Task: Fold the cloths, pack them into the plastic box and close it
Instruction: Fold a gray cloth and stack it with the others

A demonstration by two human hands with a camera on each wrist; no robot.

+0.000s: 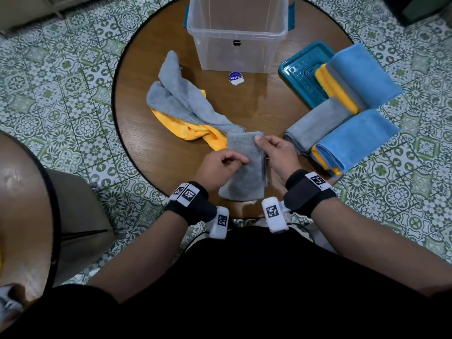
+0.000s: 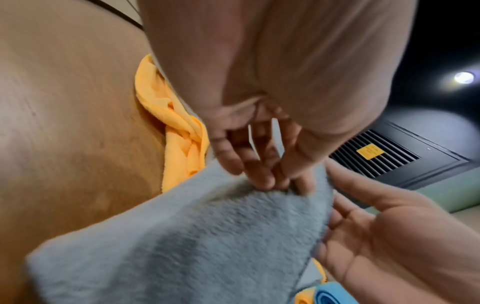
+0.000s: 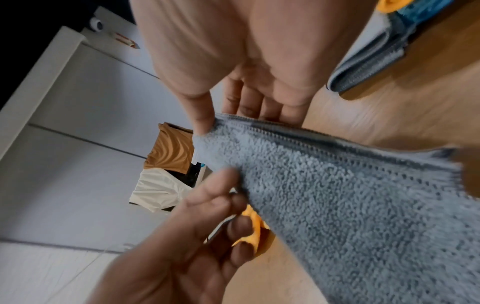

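Plastic box: the clear plastic box [image 1: 237,33] stands open at the far edge of the round wooden counter [image 1: 151,148]; through its walls no cloth shows inside, and its top is cut off by the frame.
Lid: the teal lid [image 1: 297,80] lies flat at the right edge of the counter, partly hidden under folded cloths.
Folded cloths: a blue, yellow and grey pile [image 1: 354,79] rests on the lid; a second pile of grey, blue and yellow [image 1: 342,140] lies at the near right edge, overhanging it.
Loose cloths: a crumpled grey cloth [image 1: 176,96] lies over a yellow cloth [image 1: 195,132] left of centre.
Held cloth: a folded grey cloth [image 1: 244,167] is at the near edge of the counter, between the hands.
Left hand: the left hand [image 1: 220,165] pinches the cloth's left side with curled fingertips [image 2: 267,181].
Right hand: the right hand [image 1: 276,152] grasps the far right corner, thumb on top [image 3: 202,121].
Sticker: a round sticker [image 1: 235,77] lies in front of the box, its print partly unreadable.
Hard to make out: both wrist views are blurred; the layers of the held cloth cannot be counted.
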